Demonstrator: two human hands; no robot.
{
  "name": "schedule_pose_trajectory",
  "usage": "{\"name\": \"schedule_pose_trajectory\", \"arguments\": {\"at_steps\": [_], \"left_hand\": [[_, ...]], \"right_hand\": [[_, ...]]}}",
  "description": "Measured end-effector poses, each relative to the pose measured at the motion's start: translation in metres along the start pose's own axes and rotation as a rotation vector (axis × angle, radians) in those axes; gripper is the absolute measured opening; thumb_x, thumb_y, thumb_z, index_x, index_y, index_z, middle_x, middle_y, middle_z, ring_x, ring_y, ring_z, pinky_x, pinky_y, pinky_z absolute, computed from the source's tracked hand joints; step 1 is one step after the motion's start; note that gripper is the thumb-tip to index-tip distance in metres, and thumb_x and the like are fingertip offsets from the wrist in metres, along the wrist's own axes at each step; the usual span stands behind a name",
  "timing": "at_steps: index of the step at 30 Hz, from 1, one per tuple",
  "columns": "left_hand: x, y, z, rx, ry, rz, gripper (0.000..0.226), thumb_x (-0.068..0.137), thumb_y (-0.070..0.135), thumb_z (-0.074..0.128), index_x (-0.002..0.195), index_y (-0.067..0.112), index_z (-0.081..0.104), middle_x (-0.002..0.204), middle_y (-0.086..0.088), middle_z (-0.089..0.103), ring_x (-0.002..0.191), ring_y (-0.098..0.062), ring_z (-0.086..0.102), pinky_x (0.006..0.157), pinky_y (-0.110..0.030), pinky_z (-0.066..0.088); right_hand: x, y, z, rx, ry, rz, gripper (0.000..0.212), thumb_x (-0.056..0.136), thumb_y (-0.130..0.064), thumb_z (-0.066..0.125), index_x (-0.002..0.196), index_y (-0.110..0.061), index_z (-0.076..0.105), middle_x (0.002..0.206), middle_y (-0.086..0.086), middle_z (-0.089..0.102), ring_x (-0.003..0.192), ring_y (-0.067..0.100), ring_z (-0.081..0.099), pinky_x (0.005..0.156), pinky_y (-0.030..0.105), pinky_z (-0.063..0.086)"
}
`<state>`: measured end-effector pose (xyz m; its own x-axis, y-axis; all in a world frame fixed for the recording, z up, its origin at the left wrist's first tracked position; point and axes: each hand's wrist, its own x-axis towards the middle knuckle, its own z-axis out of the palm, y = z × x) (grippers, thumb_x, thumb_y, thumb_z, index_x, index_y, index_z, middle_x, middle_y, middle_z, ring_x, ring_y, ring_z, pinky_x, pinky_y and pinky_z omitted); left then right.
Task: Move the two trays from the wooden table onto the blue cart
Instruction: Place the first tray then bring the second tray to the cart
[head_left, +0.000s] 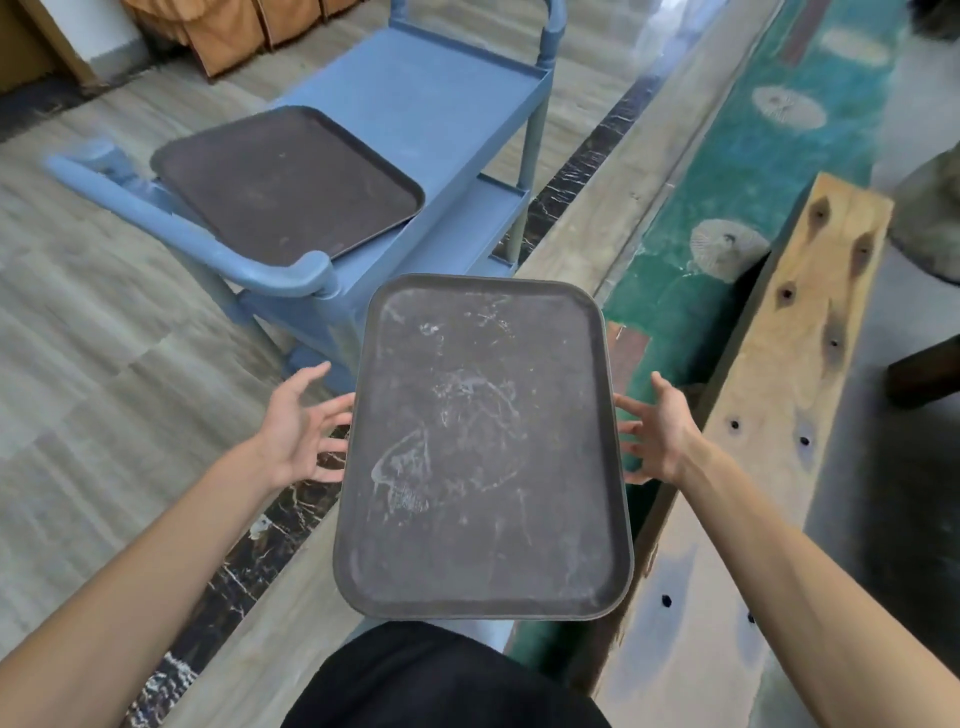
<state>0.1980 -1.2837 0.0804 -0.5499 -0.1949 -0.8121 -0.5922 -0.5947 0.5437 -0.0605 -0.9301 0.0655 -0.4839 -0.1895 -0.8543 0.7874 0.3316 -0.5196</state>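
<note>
Pale wood-look floor (78, 338) with a dark marble strip; a blue cart (441, 119) stands ahead on the left, a wooden table (810, 332) of knotty planks on the right, green patterned cloth (779, 171) between them; one dark tray (291, 182) lies on the cart's top shelf, skewed, near the curved handle (171, 218); the second tray (483, 447) is in the air before the person, long axis pointing away toward the cart; left hand (298, 431) and right hand (660, 431), fingers spread, support its long sides from beneath.
</note>
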Motion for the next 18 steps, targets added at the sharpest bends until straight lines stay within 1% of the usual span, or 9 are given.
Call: {"name": "schedule_pose_trajectory", "arguments": {"at_steps": [2, 5, 7, 9, 10, 12, 14, 16, 18], "left_hand": [[0.03, 0.029, 0.021, 0.008, 0.003, -0.002, 0.075, 0.069, 0.078, 0.051, 0.122, 0.028, 0.072, 0.121, 0.003, 0.067, 0.107, -0.027, 0.064, 0.091, -0.053, 0.043], [0.063, 0.07, 0.05, 0.006, 0.008, 0.007, 0.079, 0.067, 0.078, 0.052, 0.126, 0.029, 0.068, 0.122, 0.002, 0.064, 0.105, -0.026, 0.064, 0.088, -0.051, 0.045], [0.083, 0.099, 0.066, -0.003, -0.019, 0.008, 0.082, 0.066, 0.079, 0.053, 0.129, 0.029, 0.067, 0.123, 0.003, 0.063, 0.105, -0.025, 0.064, 0.088, -0.052, 0.045], [0.097, 0.124, 0.082, -0.01, -0.008, 0.007, 0.081, 0.068, 0.079, 0.051, 0.13, 0.03, 0.066, 0.127, 0.005, 0.062, 0.111, -0.025, 0.062, 0.092, -0.055, 0.043], [0.102, 0.135, 0.089, -0.004, -0.003, 0.014, 0.08, 0.069, 0.079, 0.05, 0.13, 0.03, 0.066, 0.129, 0.005, 0.061, 0.114, -0.026, 0.061, 0.094, -0.056, 0.042], [0.116, 0.16, 0.101, -0.011, -0.018, 0.037, 0.079, 0.07, 0.079, 0.05, 0.131, 0.03, 0.065, 0.131, 0.006, 0.061, 0.112, -0.026, 0.062, 0.096, -0.057, 0.043], [0.127, 0.183, 0.108, -0.031, -0.027, 0.051, 0.08, 0.07, 0.079, 0.05, 0.131, 0.03, 0.065, 0.132, 0.005, 0.062, 0.108, -0.026, 0.065, 0.095, -0.057, 0.045], [0.138, 0.204, 0.114, -0.039, -0.021, 0.059, 0.08, 0.07, 0.079, 0.05, 0.132, 0.03, 0.066, 0.134, 0.003, 0.061, 0.107, -0.027, 0.066, 0.093, -0.056, 0.046], [0.151, 0.226, 0.119, -0.052, -0.004, 0.074, 0.081, 0.069, 0.08, 0.051, 0.13, 0.029, 0.067, 0.136, 0.001, 0.06, 0.107, -0.028, 0.066, 0.09, -0.055, 0.048]], "right_hand": [[0.022, -0.037, -0.008, -0.008, 0.027, 0.005, 0.077, 0.092, -0.078, 0.02, 0.135, -0.03, 0.061, 0.133, 0.011, 0.057, 0.122, 0.032, 0.05, 0.11, 0.066, 0.028], [0.046, -0.092, -0.02, -0.02, 0.049, 0.01, 0.075, 0.092, -0.078, 0.022, 0.135, -0.03, 0.061, 0.135, 0.01, 0.055, 0.126, 0.032, 0.049, 0.11, 0.066, 0.029], [0.063, -0.131, -0.028, -0.02, 0.049, -0.005, 0.074, 0.091, -0.078, 0.023, 0.13, -0.031, 0.063, 0.132, 0.009, 0.057, 0.122, 0.03, 0.052, 0.106, 0.063, 0.033], [0.075, -0.166, -0.034, -0.027, 0.067, -0.008, 0.072, 0.09, -0.078, 0.024, 0.122, -0.03, 0.067, 0.127, 0.009, 0.059, 0.115, 0.028, 0.055, 0.099, 0.061, 0.037], [0.08, -0.181, -0.037, -0.026, 0.074, -0.012, 0.07, 0.089, -0.078, 0.024, 0.117, -0.031, 0.068, 0.125, 0.009, 0.06, 0.111, 0.028, 0.056, 0.098, 0.062, 0.037], [0.094, -0.212, -0.042, -0.019, 0.056, -0.034, 0.069, 0.089, -0.078, 0.024, 0.111, -0.031, 0.069, 0.122, 0.009, 0.061, 0.11, 0.028, 0.056, 0.098, 0.063, 0.037], [0.109, -0.242, -0.044, -0.03, 0.041, -0.046, 0.07, 0.089, -0.078, 0.024, 0.117, -0.031, 0.068, 0.122, 0.009, 0.062, 0.111, 0.028, 0.057, 0.098, 0.062, 0.038], [0.124, -0.272, -0.044, -0.056, 0.02, -0.038, 0.071, 0.09, -0.077, 0.023, 0.12, -0.031, 0.067, 0.121, 0.008, 0.061, 0.113, 0.027, 0.057, 0.1, 0.06, 0.037], [0.141, -0.303, -0.041, -0.076, 0.001, -0.04, 0.071, 0.09, -0.077, 0.022, 0.119, -0.031, 0.067, 0.12, 0.009, 0.06, 0.112, 0.026, 0.056, 0.094, 0.056, 0.04]]}}
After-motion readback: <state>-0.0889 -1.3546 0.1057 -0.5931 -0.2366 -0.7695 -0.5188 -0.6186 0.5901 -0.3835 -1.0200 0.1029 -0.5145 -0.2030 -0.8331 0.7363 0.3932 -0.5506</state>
